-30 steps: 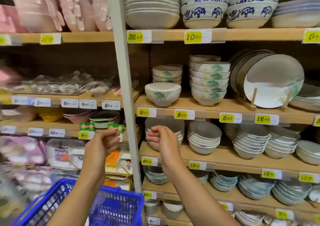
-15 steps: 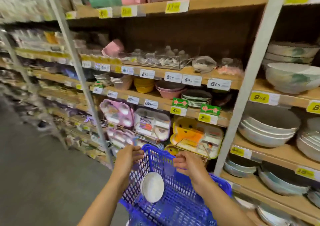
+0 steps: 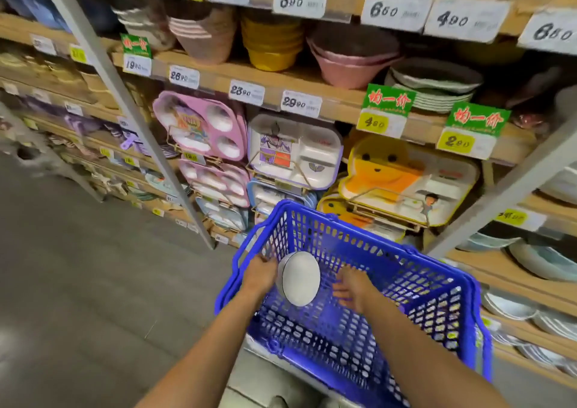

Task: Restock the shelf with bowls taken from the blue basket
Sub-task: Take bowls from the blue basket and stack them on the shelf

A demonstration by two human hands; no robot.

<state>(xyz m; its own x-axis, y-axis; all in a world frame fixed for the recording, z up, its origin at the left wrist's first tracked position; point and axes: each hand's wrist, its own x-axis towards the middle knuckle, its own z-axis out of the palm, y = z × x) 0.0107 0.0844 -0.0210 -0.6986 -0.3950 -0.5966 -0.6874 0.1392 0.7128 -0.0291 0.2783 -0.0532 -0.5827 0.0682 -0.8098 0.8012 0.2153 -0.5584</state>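
Note:
The blue basket point(image 3: 437, 298) stands low in front of the shelving, with both my hands inside it. One white bowl point(image 3: 299, 278) is tilted on its side near the basket's left wall, its round face toward me. My left hand point(image 3: 260, 271) holds the bowl's left edge, its fingertips hidden behind the bowl. Just right of the bowl, my right hand point(image 3: 352, 289) reaches in with straight, spread fingers and holds nothing. Stacks of pale bowls point(image 3: 537, 260) sit on the wooden shelves at the right.
Children's divided trays point(image 3: 296, 151) stand on wire racks just behind the basket. Pink bowls point(image 3: 349, 64) and yellow bowls point(image 3: 271, 45) fill the shelf above. Grey shelf uprights point(image 3: 131, 114) slant left and right of the basket. Grey floor point(image 3: 78, 282) lies to the left.
My view has dropped from the shelves to the basket. Both hands have gone down from shelf height into it, and my left hand has taken the bowl's edge.

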